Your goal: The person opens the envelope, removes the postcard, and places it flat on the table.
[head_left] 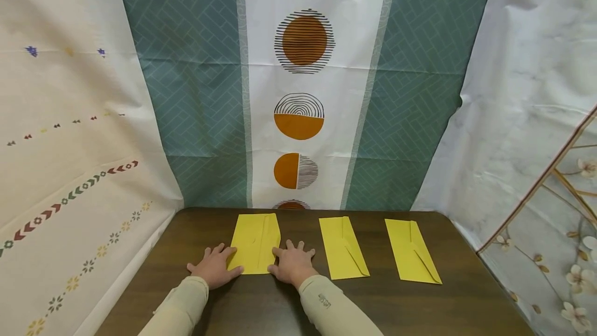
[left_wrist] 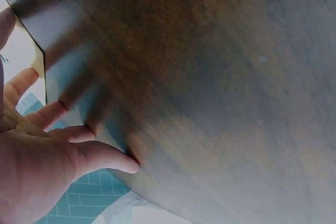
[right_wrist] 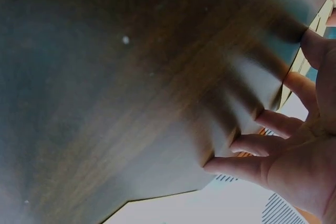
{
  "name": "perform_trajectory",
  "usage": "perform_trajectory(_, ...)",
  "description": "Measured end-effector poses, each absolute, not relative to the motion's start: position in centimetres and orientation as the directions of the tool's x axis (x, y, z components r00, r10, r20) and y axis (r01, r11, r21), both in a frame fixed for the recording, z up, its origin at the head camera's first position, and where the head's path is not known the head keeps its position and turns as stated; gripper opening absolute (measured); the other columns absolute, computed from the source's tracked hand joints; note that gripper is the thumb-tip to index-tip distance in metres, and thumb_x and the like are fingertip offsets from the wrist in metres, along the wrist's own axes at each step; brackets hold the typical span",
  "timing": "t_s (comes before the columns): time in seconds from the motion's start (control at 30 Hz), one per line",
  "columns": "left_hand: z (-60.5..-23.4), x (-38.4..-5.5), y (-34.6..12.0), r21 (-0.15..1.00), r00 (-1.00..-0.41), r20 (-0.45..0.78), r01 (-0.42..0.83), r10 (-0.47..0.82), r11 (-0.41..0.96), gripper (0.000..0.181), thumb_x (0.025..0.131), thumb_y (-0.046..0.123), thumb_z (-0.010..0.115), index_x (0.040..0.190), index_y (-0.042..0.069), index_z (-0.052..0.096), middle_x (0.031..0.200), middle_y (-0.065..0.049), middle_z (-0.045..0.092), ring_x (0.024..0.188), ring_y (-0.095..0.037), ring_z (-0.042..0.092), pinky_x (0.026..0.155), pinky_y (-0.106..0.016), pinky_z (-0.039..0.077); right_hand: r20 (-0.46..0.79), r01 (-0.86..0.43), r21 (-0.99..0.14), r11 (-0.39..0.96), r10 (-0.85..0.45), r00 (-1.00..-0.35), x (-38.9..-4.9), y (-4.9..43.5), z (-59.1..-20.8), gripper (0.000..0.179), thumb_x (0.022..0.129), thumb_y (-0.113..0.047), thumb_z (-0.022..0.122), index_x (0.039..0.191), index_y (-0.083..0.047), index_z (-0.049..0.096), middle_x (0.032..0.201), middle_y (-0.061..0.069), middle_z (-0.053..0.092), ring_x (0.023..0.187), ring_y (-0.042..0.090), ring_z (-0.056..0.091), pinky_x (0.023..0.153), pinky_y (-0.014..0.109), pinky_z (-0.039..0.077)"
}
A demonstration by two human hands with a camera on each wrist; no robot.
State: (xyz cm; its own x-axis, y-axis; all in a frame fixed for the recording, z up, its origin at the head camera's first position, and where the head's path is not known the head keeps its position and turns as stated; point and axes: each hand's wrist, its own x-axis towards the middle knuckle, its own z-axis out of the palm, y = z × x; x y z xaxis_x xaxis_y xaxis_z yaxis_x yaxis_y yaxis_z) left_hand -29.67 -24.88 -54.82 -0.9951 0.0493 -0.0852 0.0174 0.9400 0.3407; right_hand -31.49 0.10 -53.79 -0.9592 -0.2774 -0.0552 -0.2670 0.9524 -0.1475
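Observation:
A yellow envelope (head_left: 252, 242) lies on the dark wooden table between the two hands, with a crease along its length and a slanted right edge. At its left edge rests my left hand (head_left: 214, 268), fingers spread, thumb and index at the paper. My right hand (head_left: 294, 263) is spread flat at the right edge, its thumb touching the lower right corner. In the left wrist view the left fingers (left_wrist: 110, 157) stretch out on the tabletop. The right fingers (right_wrist: 236, 166) are likewise extended in the right wrist view. Neither hand grips anything.
Two more yellow envelopes lie to the right, a middle envelope (head_left: 342, 250) and a far-right envelope (head_left: 410, 253), each with a diagonal seam. Patterned cloth (head_left: 200, 92) hangs behind the brown table (head_left: 242, 310), and other cloths border it on both sides.

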Motion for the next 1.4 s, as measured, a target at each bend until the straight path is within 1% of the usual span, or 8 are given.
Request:
perform_trajectory(0.23,-55.1,-29.9,-24.8,0.341,-0.996,-0.078,0.019,0.048,0.94,0.079,0.092,0.067,0.072,0.152,0.018,0.058,0.166,-0.027,0.042,0.151,-0.067,0.03,0.096,-0.1,0.019,-0.076,-0.274,-0.14,0.951,-0.287,-0.955,-31.6,0.3,-53.6,0.053,0.102,-0.056,0.065,0.151,-0.04,0.06,0.164,0.008,0.052,0.152,0.049,0.045,0.113,0.076,0.041)
perform_trajectory(0.57,-54.8,-29.7,-24.4,0.329,-0.996,-0.075,0.019,0.046,0.944,0.079,0.092,0.064,0.072,0.153,0.015,0.057,0.164,-0.028,0.044,0.149,-0.068,0.034,0.095,-0.1,0.022,-0.076,-0.266,-0.159,0.951,-0.28,-0.957,-32.1,0.4,-54.4,0.053,0.1,-0.058,0.067,0.15,-0.041,0.062,0.164,0.007,0.052,0.153,0.049,0.045,0.112,0.078,0.04)
perform_trajectory(0.67,-54.5,-29.7,-23.8,0.332,-0.998,-0.044,0.023,0.04,0.943,0.079,0.093,0.062,0.073,0.151,0.01,0.058,0.162,-0.029,0.046,0.145,-0.067,0.04,0.095,-0.099,0.024,-0.079,-0.26,-0.164,0.952,-0.275,-0.958,-32.2,0.4,-54.4,0.053,0.1,-0.058,0.067,0.15,-0.041,0.062,0.164,0.007,0.052,0.153,0.05,0.044,0.112,0.079,0.039)
perform_trajectory(0.8,-54.4,-29.9,-22.5,0.318,-0.999,0.039,0.026,0.014,0.948,0.079,0.094,0.061,0.072,0.148,0.005,0.06,0.16,-0.03,0.049,0.142,-0.064,0.047,0.096,-0.099,0.024,-0.084,-0.258,-0.165,0.952,-0.275,-0.958,-32.1,0.4,-54.2,0.053,0.099,-0.057,0.068,0.149,-0.04,0.063,0.163,0.008,0.053,0.152,0.05,0.045,0.112,0.08,0.038)
perform_trajectory(0.9,-54.3,-30.2,-21.2,0.288,-0.993,0.12,0.027,-0.008,0.957,0.079,0.093,0.061,0.073,0.147,0.005,0.061,0.157,-0.03,0.052,0.141,-0.06,0.049,0.099,-0.097,0.024,-0.09,-0.258,-0.163,0.952,-0.274,-0.957,-32.1,0.3,-54.1,0.053,0.099,-0.057,0.068,0.15,-0.041,0.063,0.163,0.007,0.053,0.152,0.049,0.045,0.113,0.08,0.038)
perform_trajectory(1.03,-54.4,-30.5,-19.5,0.246,-0.98,0.194,0.016,-0.033,0.969,0.08,0.09,0.06,0.076,0.146,0.005,0.061,0.15,-0.03,0.058,0.139,-0.057,0.05,0.102,-0.096,0.023,-0.089,-0.254,-0.159,0.954,-0.27,-0.959,-32.1,0.3,-53.9,0.053,0.099,-0.058,0.068,0.149,-0.041,0.063,0.163,0.007,0.053,0.152,0.049,0.045,0.113,0.079,0.038)
perform_trajectory(1.2,-54.9,-30.5,-18.2,0.209,-0.976,0.205,-0.031,-0.075,0.977,0.085,0.087,0.061,0.078,0.146,0.003,0.059,0.141,-0.03,0.063,0.137,-0.062,0.046,0.103,-0.096,0.019,-0.086,-0.251,-0.155,0.956,-0.266,-0.96,-32.1,0.3,-53.7,0.053,0.098,-0.059,0.068,0.148,-0.041,0.064,0.162,0.007,0.054,0.152,0.049,0.046,0.113,0.08,0.039)
perform_trajectory(1.4,-55.0,-30.3,-17.2,0.186,-0.973,0.199,-0.081,-0.118,0.979,0.084,0.086,0.058,0.079,0.142,-0.001,0.06,0.135,-0.035,0.064,0.137,-0.069,0.043,0.102,-0.097,0.018,-0.081,-0.252,-0.16,0.954,-0.268,-0.96,-32.1,0.3,-53.8,0.053,0.098,-0.059,0.068,0.147,-0.041,0.064,0.161,0.007,0.055,0.152,0.049,0.046,0.112,0.08,0.039)
